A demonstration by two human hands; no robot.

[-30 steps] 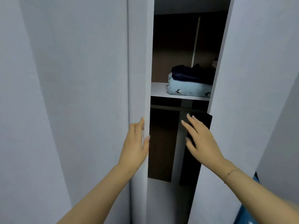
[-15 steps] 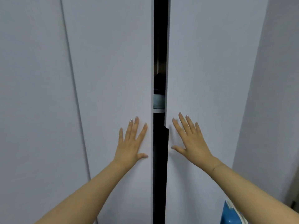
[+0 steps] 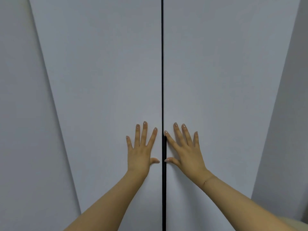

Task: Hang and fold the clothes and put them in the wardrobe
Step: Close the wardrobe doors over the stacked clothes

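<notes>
Nearest, two bare forearms are seen rising from the lower edge of the view, a thin gold bracelet (image 3: 208, 180) being worn at the right wrist. Next, the left hand (image 3: 140, 151) is laid flat, fingers straight and spread, thumb pointing toward the centre, on the pale grey matt left wardrobe door (image 3: 103, 84). Likewise the right hand (image 3: 184, 150) is pressed flat, fingers straight and fanned, on the pale grey matt right wardrobe door (image 3: 225, 84), its forefinger tip and thumb tip lying just beside the door's inner edge. Nothing is gripped or pinched by either hand. Between the hands a narrow black vertical gap (image 3: 162, 64) is shown, running the full height of the view and slightly wider from finger height downward; the two doors are thus brought all but together. No clothes can be seen, the wardrobe interior being hidden behind the doors. Farthest, a plain pale grey side panel (image 3: 20, 114) is recorded at the left, and a plain grey wall surface (image 3: 290, 105) at the right.
</notes>
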